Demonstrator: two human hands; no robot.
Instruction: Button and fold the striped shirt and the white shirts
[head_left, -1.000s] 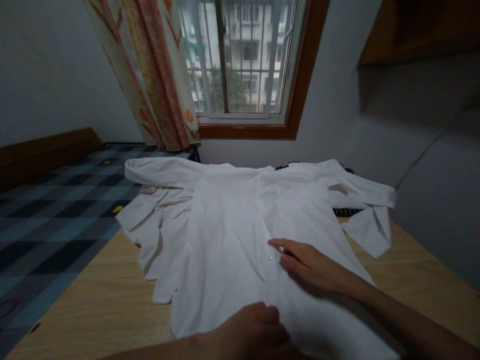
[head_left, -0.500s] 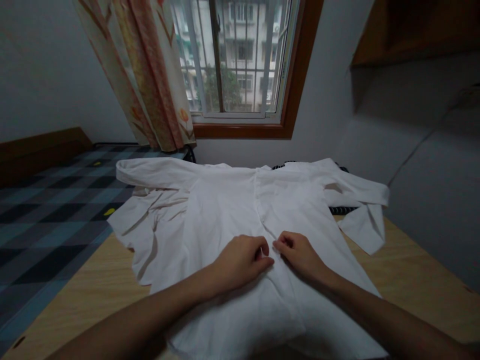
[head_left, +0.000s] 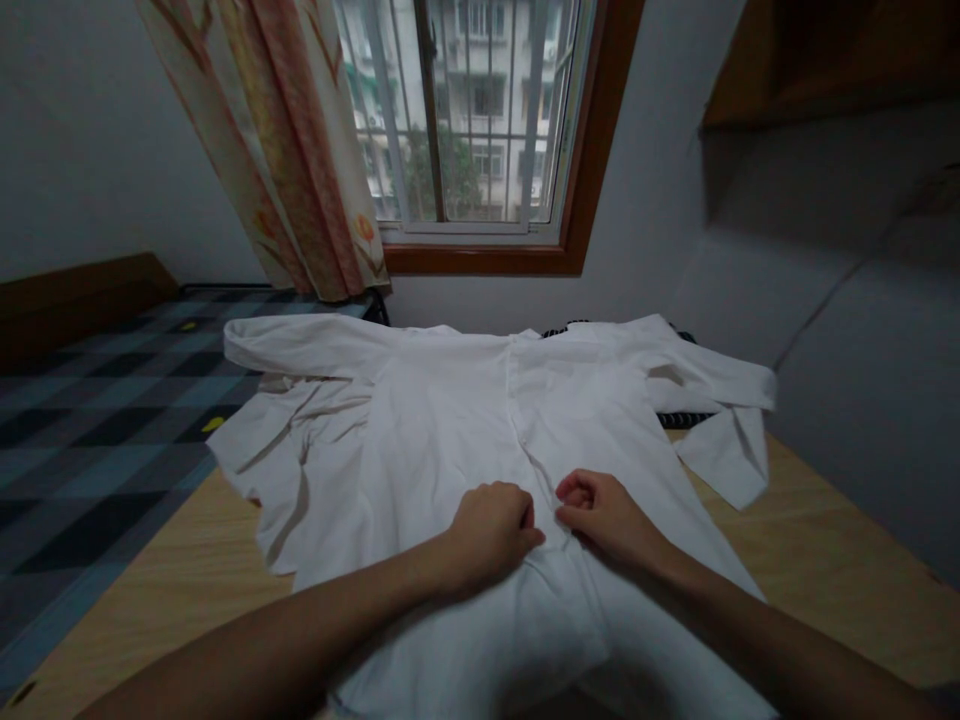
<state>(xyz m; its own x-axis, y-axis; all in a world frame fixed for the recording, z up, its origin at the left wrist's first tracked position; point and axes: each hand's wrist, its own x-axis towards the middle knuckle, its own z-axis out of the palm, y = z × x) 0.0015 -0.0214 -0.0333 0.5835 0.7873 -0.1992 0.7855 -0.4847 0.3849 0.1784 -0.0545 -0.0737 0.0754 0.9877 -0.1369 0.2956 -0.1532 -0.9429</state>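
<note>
A white button-up shirt [head_left: 442,420] lies spread out with its front upwards, collar end away from me and hem towards me. Its front opening runs down the middle, slightly slanted, with a small button near the upper part. My left hand [head_left: 491,535] is closed on the left side of that opening, pinching cloth between thumb and curled fingers. Just across the gap, my right hand [head_left: 611,515] is closed at the right edge of the opening, its fingertips against the cloth. What lies between the fingertips is too small to make out.
Under the shirt is a light wooden table [head_left: 840,540]. At the left stands a bed with a dark checked cover [head_left: 90,430]. Behind are a barred window [head_left: 465,120] and a flowered curtain [head_left: 292,160]. A wooden cabinet [head_left: 832,70] hangs at upper right.
Both hands have moved slightly towards me along the front opening. My left fingers are curled in more tightly, and the right hand sits a little farther right.
</note>
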